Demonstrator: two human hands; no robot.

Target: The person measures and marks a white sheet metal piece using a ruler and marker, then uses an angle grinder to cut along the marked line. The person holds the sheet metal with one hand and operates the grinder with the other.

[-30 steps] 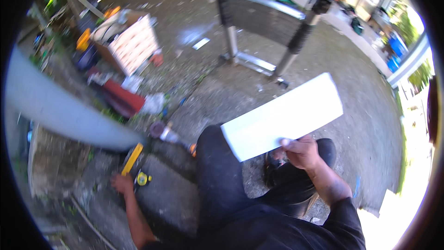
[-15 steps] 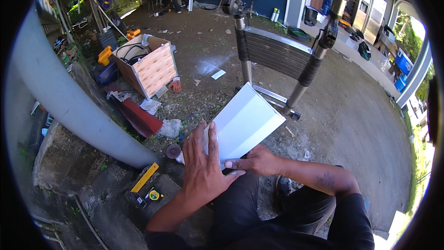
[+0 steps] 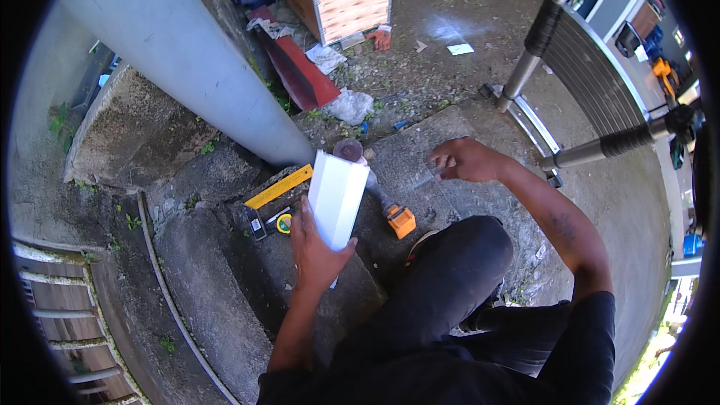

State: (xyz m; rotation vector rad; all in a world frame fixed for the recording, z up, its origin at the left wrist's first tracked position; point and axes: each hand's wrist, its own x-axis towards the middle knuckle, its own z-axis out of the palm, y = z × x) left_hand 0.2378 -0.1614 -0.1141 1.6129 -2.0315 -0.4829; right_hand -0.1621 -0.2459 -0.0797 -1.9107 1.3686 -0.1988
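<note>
My left hand (image 3: 319, 255) grips a white folded panel piece (image 3: 337, 199) by its lower end, thumb on one side and fingers on the other. My right hand (image 3: 471, 160) is raised in the air to the right, away from the panel, its fingers loosely bent and apart with nothing visible in them. Behind the panel lies a cordless angle grinder with an orange battery (image 3: 401, 220) and a round dark disc (image 3: 349, 150); the panel covers part of it. Left of the panel are a yellow flat ruler (image 3: 279, 186) and a yellow tape measure (image 3: 283, 223) on the concrete step.
A thick grey pipe (image 3: 195, 60) slants down at left. A telescopic ladder (image 3: 585, 67) stands at right. Farther off are a wooden crate (image 3: 352, 4), a red metal piece (image 3: 300, 71), an orange glove (image 3: 381, 37) and a white scrap (image 3: 460, 49).
My view has swung down and left. My right hand has let go of the white panel and moved off to the right. My left hand now holds the panel alone, over the step.
</note>
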